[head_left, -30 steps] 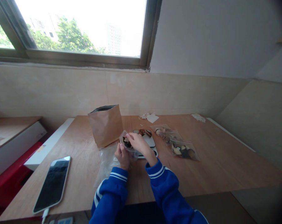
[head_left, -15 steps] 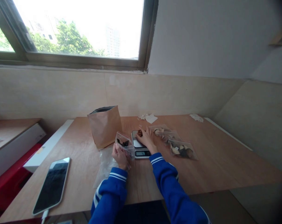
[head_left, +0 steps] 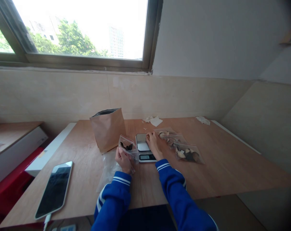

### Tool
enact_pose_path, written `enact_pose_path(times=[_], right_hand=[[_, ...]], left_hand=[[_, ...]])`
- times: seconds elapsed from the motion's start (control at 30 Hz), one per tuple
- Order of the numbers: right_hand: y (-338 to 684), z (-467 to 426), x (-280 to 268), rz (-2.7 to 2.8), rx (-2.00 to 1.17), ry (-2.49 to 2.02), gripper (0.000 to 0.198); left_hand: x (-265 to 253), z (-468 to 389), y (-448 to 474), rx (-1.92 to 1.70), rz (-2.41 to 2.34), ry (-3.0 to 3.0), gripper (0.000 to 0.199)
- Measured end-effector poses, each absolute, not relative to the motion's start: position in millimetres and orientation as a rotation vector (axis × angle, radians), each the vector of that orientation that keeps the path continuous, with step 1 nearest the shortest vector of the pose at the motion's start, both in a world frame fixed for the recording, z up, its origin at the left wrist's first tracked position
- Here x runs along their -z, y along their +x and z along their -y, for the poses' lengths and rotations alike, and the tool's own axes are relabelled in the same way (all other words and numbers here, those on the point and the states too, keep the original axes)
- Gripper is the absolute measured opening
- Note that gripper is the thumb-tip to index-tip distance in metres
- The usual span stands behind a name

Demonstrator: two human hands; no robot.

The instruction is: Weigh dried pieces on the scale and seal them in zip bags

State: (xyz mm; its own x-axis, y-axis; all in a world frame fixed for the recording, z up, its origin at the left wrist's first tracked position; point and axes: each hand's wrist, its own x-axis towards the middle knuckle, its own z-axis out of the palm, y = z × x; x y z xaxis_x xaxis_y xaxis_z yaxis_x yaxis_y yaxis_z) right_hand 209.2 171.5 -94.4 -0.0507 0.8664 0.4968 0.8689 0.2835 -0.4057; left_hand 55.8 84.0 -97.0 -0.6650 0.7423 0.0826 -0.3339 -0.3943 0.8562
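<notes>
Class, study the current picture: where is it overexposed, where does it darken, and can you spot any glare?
Head view: the window is blown out to white; head view: the right-hand corners fade into dark blur; head view: the phone shows a pale reflection near its top; head view: the scale display is too small to read.

The sleeves point(head_left: 114, 198) are bright blue with white stripes. The pouch point(head_left: 135, 153) is clear with a reddish line along its top edge, the bits point(head_left: 128, 147) inside nearly black. The scale point(head_left: 142, 146) is silver and white, its display point(head_left: 147, 157) dark; the bag point(head_left: 109, 131) plain brown, the phone point(head_left: 54, 190) black with a pale rim, the table point(head_left: 222, 163) brown wood-grained.
</notes>
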Motion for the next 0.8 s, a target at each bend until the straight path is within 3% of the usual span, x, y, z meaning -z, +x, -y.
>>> enact_pose_path(times=[0.13,0.3,0.53,0.8], right_hand=[[185,-158,59,1.698,-0.289,-1.324,0.009],[137,-134,1,1.612,-0.746,-0.936,0.023],[110,-124,1,1.677,-0.684,-0.931,0.027],[120,-119,1,1.711,-1.024,-0.816,0.040]], left_hand=[[96,-84,57,-2.104,-1.130,0.587,0.045],[96,-83,59,-2.107,-1.126,0.592,0.043],[96,-83,59,-2.154,-1.155,0.637,0.041],[104,-87,57,-2.165,-1.140,0.649,0.039]])
